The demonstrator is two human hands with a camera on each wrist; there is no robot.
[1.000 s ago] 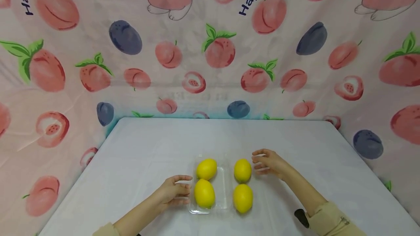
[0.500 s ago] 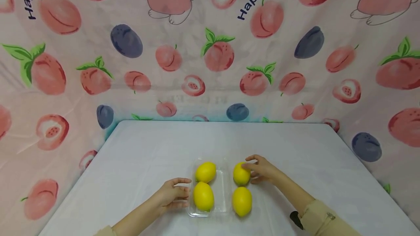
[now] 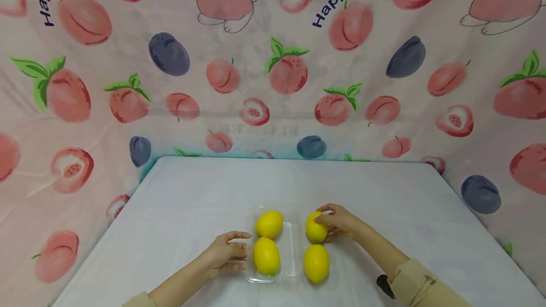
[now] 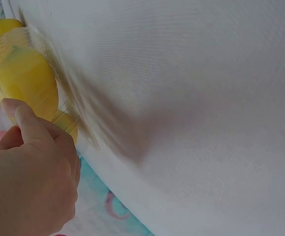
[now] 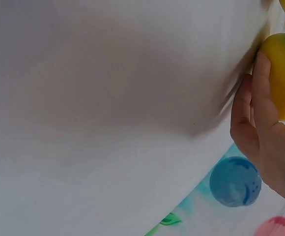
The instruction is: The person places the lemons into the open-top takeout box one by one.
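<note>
A clear plastic tray (image 3: pixel 292 250) sits on the table with two yellow lemons in its left half, one far (image 3: pixel 269 224) and one near (image 3: pixel 266 256). To the tray's right are two more lemons, a far one (image 3: pixel 314 229) and a near one (image 3: pixel 316 263). My right hand (image 3: pixel 343 221) grips the far loose lemon from its right side, fingers curled about it; the right wrist view shows fingers (image 5: pixel 263 93) along this lemon (image 5: pixel 282 73). Beside the tray's left wall, my left hand (image 3: pixel 223 252) has its fingers extended, fingertips right at the plastic.
A white cloth covers the table (image 3: pixel 204 188). Behind it and at the sides hangs a pink curtain (image 3: pixel 256 79) printed with fruit. A dark object (image 3: pixel 385 286) shows by the right sleeve (image 3: pixel 420 283).
My right hand has moved left and closed round the far loose lemon. The left hand stays beside the tray, and the lemons keep their places.
</note>
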